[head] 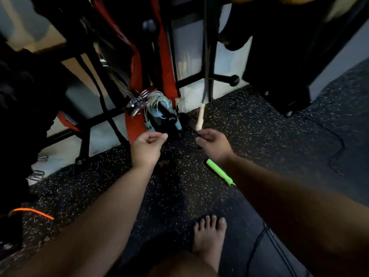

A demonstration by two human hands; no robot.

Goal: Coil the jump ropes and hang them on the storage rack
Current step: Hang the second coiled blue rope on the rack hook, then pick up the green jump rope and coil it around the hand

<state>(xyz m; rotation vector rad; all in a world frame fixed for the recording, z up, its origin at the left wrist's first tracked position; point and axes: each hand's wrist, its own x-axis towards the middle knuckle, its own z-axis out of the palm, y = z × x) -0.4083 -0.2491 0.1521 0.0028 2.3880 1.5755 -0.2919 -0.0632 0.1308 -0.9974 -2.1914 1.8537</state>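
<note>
Before the rack (189, 81), the right hand (212, 143) pinched a thin black rope (192, 147) while the left hand (148, 144) curled opposite, its hold unclear, the 2 seemingly stretching it for coiling.

left hand (147, 145) fingers curled, thumb on index, contents unclear | right hand (214, 143) pinches black rope (193, 131) | green handle (218, 171) on floor (259, 136) beside right wrist | pale coiled rope (157, 105) on rack (189, 81) | 1 bare foot (209, 236) at bottom edge

One head view — steeply down, close over the speckled floor (179, 196).
</note>
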